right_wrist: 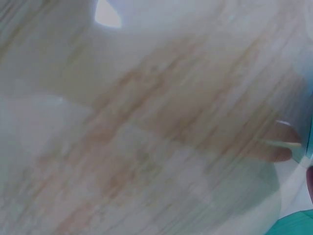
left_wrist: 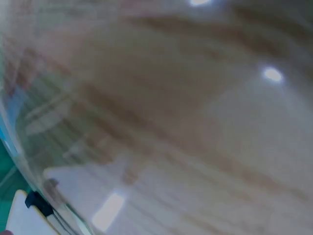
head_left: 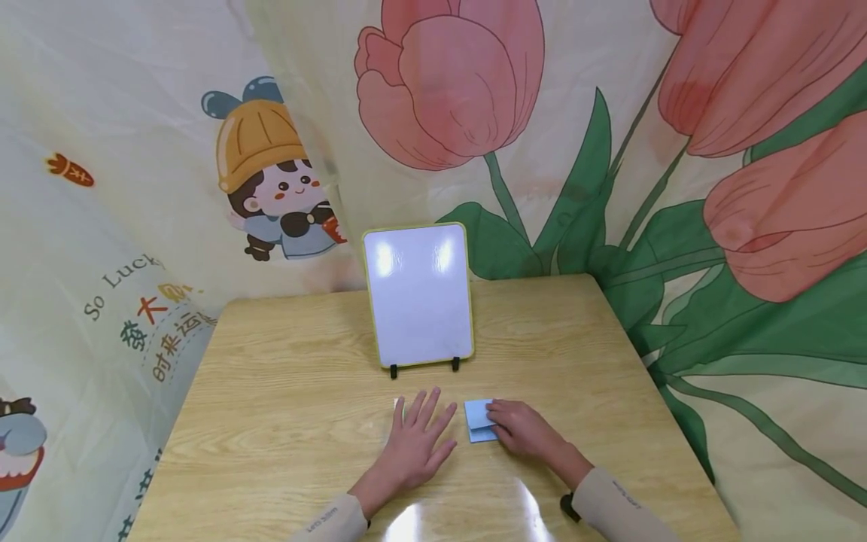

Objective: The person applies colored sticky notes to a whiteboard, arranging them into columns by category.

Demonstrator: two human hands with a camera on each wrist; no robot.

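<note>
One light-blue folded sheet [head_left: 477, 412], squarish, slightly gaping

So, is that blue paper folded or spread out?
Folded, it appears: the blue paper shows an upper flap overlapping a lower layer, with the right hand at its edge.

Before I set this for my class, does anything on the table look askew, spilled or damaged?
On the wooden table, the white rectangular yellow-rimmed board looks slightly askew: its bottom edge slants more than the table's far edge. The folded light-blue sheet looks undamaged; I see no spill.
</note>
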